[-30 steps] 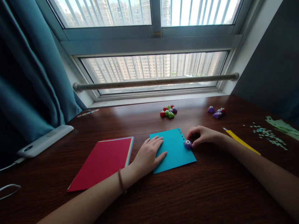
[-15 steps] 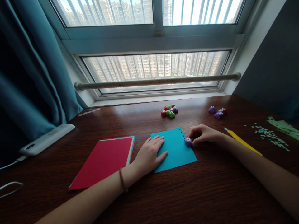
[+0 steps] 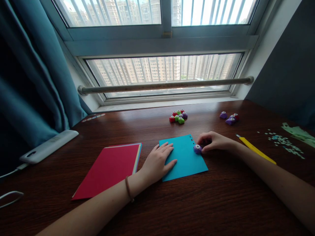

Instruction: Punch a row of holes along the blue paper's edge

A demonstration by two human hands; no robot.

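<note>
Blue sheet (image 3: 185, 162), centre: small holes along right edge. Left hand (image 3: 157, 162) flat on it, thumb spread; right hand (image 3: 211, 141): fingers pinching purple punch (image 3: 197, 149). Red paper (image 3: 110, 167) lower left.

Blue paper (image 3: 185, 161) flat, purple punch (image 3: 197, 149) at edge

Dark wooden table (image 3: 192, 206) bearing blue sheet (image 3: 183, 159), red-topped paper stack (image 3: 113, 167), clustered punches (image 3: 176, 118), yellow-handled tool (image 3: 258, 151), scattered paper bits (image 3: 275, 138)
</note>
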